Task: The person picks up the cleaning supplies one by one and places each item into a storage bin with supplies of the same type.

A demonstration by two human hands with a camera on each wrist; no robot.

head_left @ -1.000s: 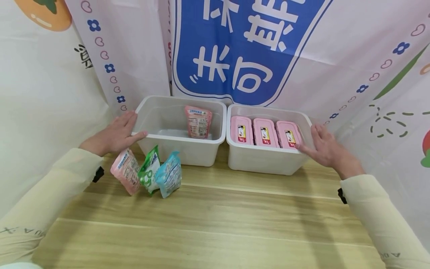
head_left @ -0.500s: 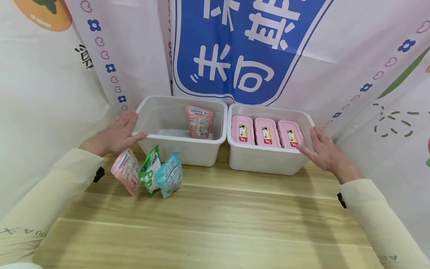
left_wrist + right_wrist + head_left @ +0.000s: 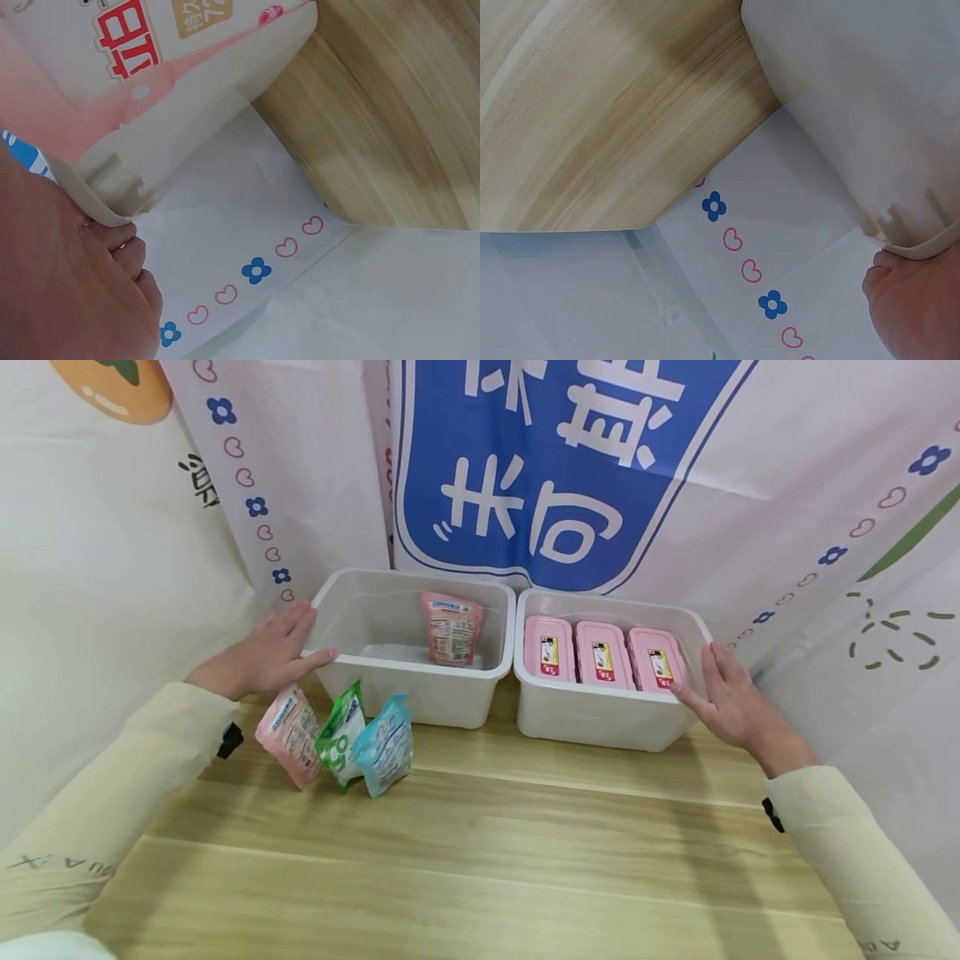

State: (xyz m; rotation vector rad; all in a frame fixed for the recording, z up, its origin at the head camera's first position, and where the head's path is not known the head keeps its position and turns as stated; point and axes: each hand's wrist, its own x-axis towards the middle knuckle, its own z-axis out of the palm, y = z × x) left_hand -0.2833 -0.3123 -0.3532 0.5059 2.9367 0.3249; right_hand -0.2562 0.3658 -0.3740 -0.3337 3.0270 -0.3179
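Taking the bare front of the table (image 3: 480, 835) as the centre of a clock, the left bin (image 3: 420, 693) sits at 11 and the right bin (image 3: 600, 718) at 1, rims side by side. At 10 o'clock the left hand (image 3: 266, 652) rests on the outer end of the left bin, fingers laid together, thumb spread apart along the front rim; at 2 o'clock the right hand (image 3: 729, 693) lies likewise on the right bin's outer corner. Neither looks wrapped round the plastic (the wrist views show only a few fingertips below the rim, and the right one cuts off most of that hand).

The left bin holds a pink pouch (image 3: 452, 631) towards its 3 o'clock side, its base partly behind the front wall. The right bin holds three pink boxes (image 3: 603, 656), their lower parts hidden. Near the left hand, at 10, stand a second pink pouch (image 3: 291, 735), a green-and-white pouch (image 3: 342, 735) and a blue pouch (image 3: 386, 747); the blue one covers part of the green, and whether they touch I cannot tell. The blue sign (image 3: 517, 485) at 12 runs out of the top edge. A pale curved shape (image 3: 56, 947) at 8 is too cropped to identify.
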